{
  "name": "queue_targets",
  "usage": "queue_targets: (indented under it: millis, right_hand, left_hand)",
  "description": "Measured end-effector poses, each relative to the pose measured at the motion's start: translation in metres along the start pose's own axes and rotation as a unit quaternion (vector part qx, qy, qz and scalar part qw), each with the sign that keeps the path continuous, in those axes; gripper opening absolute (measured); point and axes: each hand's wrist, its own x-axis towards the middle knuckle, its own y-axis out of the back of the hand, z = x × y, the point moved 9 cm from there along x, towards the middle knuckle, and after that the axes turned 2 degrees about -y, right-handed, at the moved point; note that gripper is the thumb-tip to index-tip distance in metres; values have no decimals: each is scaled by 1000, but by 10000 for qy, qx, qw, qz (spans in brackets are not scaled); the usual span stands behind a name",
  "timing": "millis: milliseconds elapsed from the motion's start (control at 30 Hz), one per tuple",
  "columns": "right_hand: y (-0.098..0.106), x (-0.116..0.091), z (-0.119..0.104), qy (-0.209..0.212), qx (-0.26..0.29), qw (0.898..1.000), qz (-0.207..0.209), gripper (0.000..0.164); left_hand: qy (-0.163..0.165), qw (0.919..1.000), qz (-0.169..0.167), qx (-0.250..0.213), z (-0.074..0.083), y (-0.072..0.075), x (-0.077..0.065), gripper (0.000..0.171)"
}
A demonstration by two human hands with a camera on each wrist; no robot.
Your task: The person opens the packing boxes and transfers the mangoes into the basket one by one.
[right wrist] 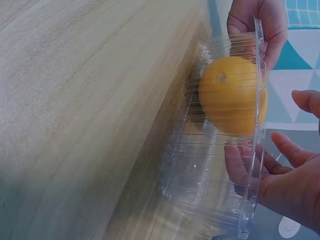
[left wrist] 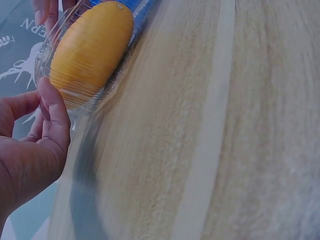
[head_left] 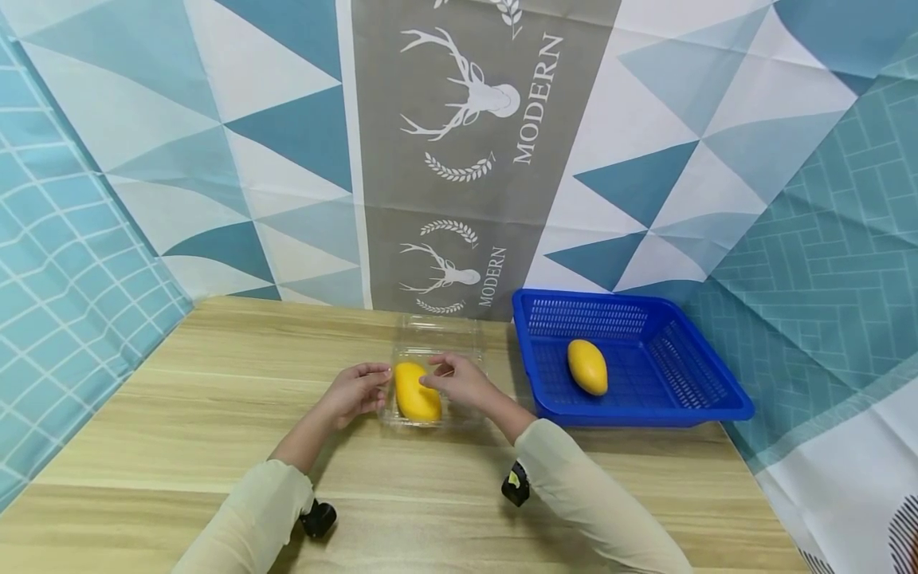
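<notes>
The word MODERN ran upward in white capitals on the grey band of the wall cloth, beside a white deer head. Lower on the same band, a smaller MODERN stood next to a second deer head. White leaf sprigs flanked these prints. From the left wrist, only the letters ERN could be read on the cloth, upside down, near the clear box.
</notes>
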Motion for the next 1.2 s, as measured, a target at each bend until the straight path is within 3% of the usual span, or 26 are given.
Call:
queue_targets:
  millis: [533, 1200]
  right_hand:
    - [-7, 7, 12, -384, -119, 9992, 5, 54]
    - [-11, 16, 16, -565, -79, 9983, -95, 61]
  left_hand:
    - [26, 10000, -22, 9, 3, -2, -2, 49]
    - [60, 9999, 65, 102, -1, 1, 0, 44]
